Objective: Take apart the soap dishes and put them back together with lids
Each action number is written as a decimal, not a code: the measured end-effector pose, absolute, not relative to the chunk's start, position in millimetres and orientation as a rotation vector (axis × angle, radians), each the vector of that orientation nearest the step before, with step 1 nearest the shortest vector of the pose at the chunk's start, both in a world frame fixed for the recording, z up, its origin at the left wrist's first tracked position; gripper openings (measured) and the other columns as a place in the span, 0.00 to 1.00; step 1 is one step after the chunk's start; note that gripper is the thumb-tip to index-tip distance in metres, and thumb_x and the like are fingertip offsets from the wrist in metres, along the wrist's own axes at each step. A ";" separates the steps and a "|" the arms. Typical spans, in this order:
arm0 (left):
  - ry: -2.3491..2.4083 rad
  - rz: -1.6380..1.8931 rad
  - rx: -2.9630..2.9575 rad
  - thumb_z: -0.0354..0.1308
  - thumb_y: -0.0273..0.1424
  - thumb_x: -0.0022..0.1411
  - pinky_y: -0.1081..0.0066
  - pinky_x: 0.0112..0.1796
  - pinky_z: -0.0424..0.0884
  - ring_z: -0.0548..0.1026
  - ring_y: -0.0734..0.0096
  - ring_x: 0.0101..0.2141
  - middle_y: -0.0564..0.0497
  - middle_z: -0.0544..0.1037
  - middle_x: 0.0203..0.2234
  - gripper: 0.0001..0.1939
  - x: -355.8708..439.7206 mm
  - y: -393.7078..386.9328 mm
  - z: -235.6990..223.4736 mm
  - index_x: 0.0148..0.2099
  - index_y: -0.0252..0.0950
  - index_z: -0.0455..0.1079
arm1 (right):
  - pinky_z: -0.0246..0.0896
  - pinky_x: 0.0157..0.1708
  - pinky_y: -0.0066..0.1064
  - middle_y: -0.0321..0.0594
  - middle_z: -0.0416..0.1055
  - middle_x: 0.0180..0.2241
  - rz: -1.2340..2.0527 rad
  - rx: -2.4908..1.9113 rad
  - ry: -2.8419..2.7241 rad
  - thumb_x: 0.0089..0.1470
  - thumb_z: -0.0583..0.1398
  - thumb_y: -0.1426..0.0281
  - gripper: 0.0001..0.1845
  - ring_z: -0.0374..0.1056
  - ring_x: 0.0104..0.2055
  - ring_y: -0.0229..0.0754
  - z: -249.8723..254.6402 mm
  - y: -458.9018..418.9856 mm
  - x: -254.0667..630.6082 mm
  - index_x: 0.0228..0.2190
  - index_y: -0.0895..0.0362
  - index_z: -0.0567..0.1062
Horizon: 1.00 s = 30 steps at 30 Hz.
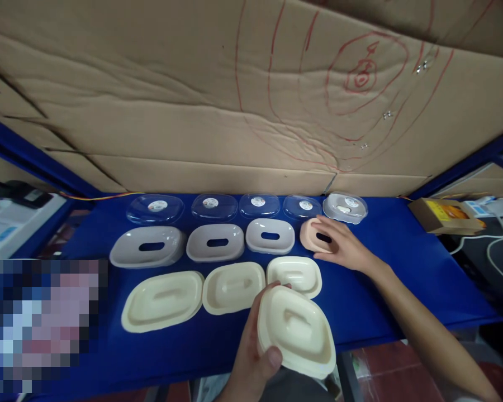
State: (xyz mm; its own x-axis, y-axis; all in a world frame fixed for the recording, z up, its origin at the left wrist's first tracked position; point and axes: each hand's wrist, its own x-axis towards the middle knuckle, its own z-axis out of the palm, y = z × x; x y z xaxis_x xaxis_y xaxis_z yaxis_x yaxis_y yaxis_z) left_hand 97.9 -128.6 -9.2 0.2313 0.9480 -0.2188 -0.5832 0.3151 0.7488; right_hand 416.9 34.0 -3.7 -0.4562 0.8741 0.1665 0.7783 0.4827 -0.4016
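My left hand (pixel 257 349) is closed on a cream oval soap-dish base (pixel 297 324), tilted up near the table's front edge, with the thumb on its near rim. Farther back, my right hand (pixel 343 243) grips a slotted soap-dish tray (pixel 312 237), its fingers on the far edge and thumb on the near one. This tray looks pinkish beside the grey slotted trays (pixel 216 251) to its left. More cream bases (pixel 235 304) lie in the front row. One cream base (pixel 294 269) sits just behind the one I hold.
Transparent lids (pixel 155 215) with round labels line the back of the blue table (pixel 373 318); a grey tray shows under the rightmost lid (pixel 346 202). A cardboard panel (pixel 171 134) rises behind. An open cardboard box (pixel 440 218) and white cables (pixel 488 237) are at right.
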 end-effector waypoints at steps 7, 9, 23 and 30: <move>0.758 1.140 0.547 0.79 0.57 0.50 0.52 0.62 0.73 0.74 0.35 0.64 0.39 0.77 0.64 0.54 107.2 -126.3 -6.4 0.72 0.43 0.67 | 0.43 0.78 0.64 0.40 0.53 0.79 0.531 -1.245 -2.354 0.73 0.53 0.48 0.37 0.46 0.81 0.56 7.4 12.6 393.9 0.77 0.40 0.54; 0.765 1.147 0.548 0.81 0.53 0.50 0.53 0.61 0.74 0.75 0.37 0.63 0.41 0.77 0.64 0.51 112.7 -121.7 -4.7 0.71 0.45 0.67 | 0.48 0.77 0.62 0.42 0.47 0.80 0.646 -1.142 -2.325 0.69 0.57 0.43 0.47 0.46 0.81 0.59 21.6 -20.3 375.0 0.78 0.41 0.47; 0.835 0.979 0.872 0.69 0.45 0.70 0.51 0.62 0.76 0.79 0.47 0.59 0.40 0.75 0.64 0.29 121.3 -129.3 -22.2 0.68 0.45 0.71 | 0.64 0.68 0.64 0.44 0.57 0.77 0.536 -1.629 -2.382 0.56 0.72 0.46 0.47 0.60 0.75 0.65 -18.9 -91.4 455.6 0.72 0.34 0.66; 0.852 1.045 1.080 0.65 0.43 0.73 0.64 0.45 0.83 0.82 0.59 0.44 0.41 0.79 0.53 0.16 118.8 -128.3 -16.7 0.57 0.42 0.79 | 0.61 0.71 0.61 0.40 0.57 0.77 0.601 -1.451 -2.304 0.59 0.70 0.47 0.39 0.58 0.77 0.62 3.0 -67.9 463.2 0.69 0.33 0.71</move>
State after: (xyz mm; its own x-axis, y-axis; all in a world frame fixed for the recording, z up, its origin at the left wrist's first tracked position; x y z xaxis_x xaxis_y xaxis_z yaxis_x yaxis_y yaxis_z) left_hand 118.8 -128.3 -16.7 0.2958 0.9539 -0.0498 -0.2416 0.1252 0.9623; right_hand 463.2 -67.9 3.0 -0.4135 0.9080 0.0680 0.7589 0.3849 -0.5252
